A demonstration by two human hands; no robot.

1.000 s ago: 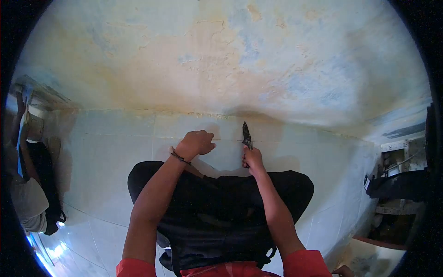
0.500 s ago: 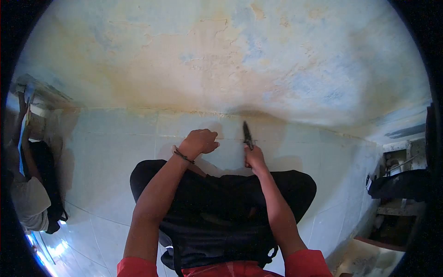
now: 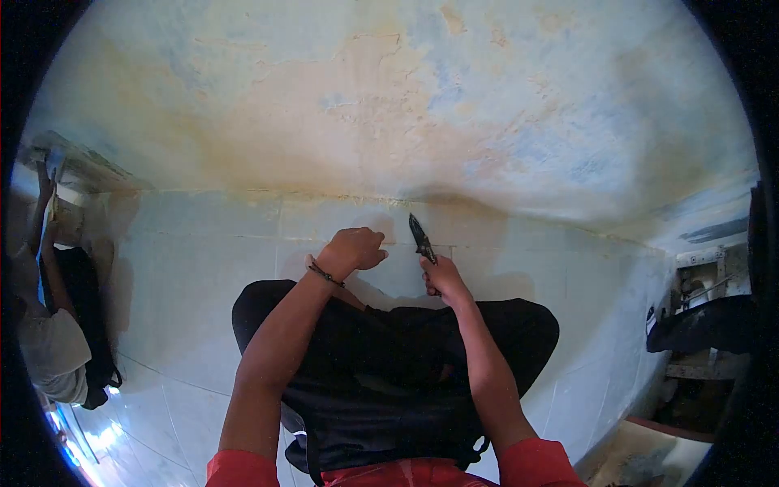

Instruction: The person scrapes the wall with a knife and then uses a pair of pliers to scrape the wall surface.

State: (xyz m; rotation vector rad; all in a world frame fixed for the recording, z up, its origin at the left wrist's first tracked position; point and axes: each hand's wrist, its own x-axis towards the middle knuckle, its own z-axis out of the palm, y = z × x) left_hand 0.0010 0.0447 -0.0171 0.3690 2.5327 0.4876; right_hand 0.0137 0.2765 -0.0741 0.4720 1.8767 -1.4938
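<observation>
My right hand (image 3: 443,278) is wrapped round the handle of a dark pocket knife (image 3: 420,237). Its black blade points up and slightly left, with the tip just short of where the floor meets the wall. To its left, my left hand (image 3: 354,249) hovers over the tiles, back of the hand up, fingers loosely curled and no object showing in it. A dark cord bracelet (image 3: 326,277) circles that wrist. Ahead rises a peeling wall (image 3: 389,122), patched in pale yellow, pink and blue. Flaky bits (image 3: 369,199) run along its bottom edge.
My crossed legs (image 3: 389,341) in black trousers are on the pale tiled floor (image 3: 195,284). At the far left another person (image 3: 57,341) sits close to the wall. On the right are a shelf frame (image 3: 702,258) and a dark cloth-like item (image 3: 702,327).
The knife in my right hand has shifted a little to the left, and its blade now leans further left. My left hand has hardly moved.
</observation>
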